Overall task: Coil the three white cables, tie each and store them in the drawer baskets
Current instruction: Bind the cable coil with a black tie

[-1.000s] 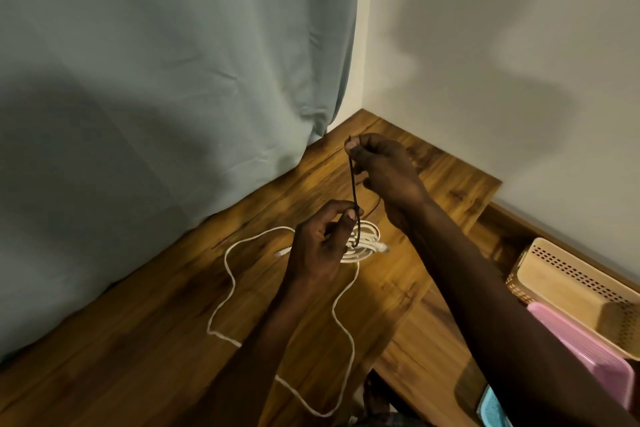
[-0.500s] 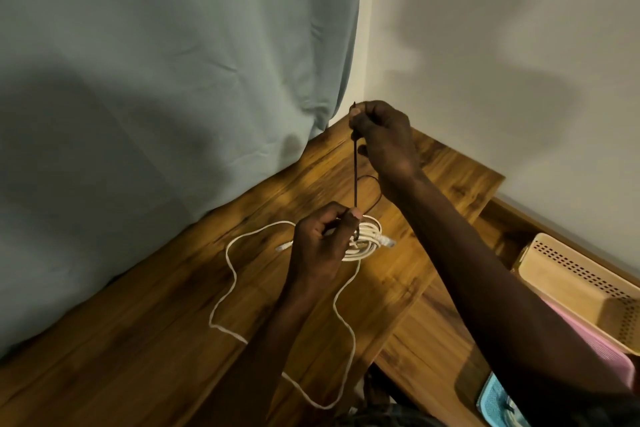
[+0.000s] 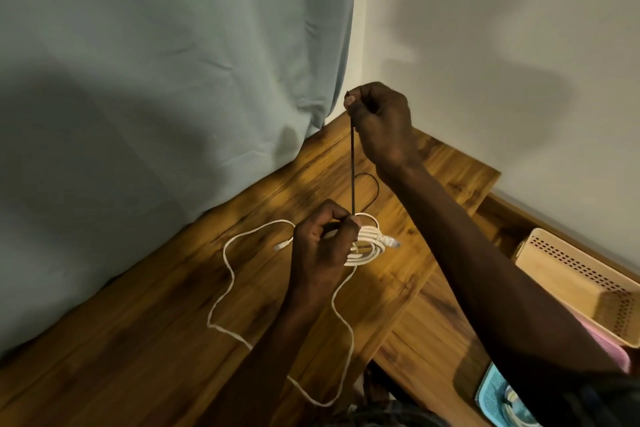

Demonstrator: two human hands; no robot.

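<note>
Head view, left hand: the left hand (image 3: 320, 246) is curled around the coiled white cable (image 3: 369, 246), thumb and forefinger pinching the bundle where the tie crosses it.
Head view, right hand: the right hand (image 3: 381, 121) is raised above the coil, fingers closed in a pinch on the upper end of the black cable tie (image 3: 352, 170).
Cable tie: drawn taut and close to vertical between the two hands; a thin dark loop shows just right of it, near the coil.
Coil position: held just above the wooden tabletop (image 3: 138, 340), near its back corner; a plug end sticks out at the coil's right.
Second cable: a loose white cable (image 3: 225, 260) snakes over the tabletop to the left of and below the left hand, uncoiled.
Baskets: a beige perforated basket (image 3: 568, 274) sits lower right, a pink basket edge (image 3: 616, 354) beneath it, and a blue basket (image 3: 491, 395) at the bottom edge with something white inside, too small to tell.
Backdrop: a grey-green curtain (image 3: 173, 80) hangs left; a plain wall stands right.
Handling, judged: the cable looks light, limp and springy, so the coil wants to open; hold across all the turns beside the tie.
Tie, judged: thin and slick; pinch it near the tip and pull in line.
Progress, judged: this coil is being cinched; at least one cable awaits coiling.
</note>
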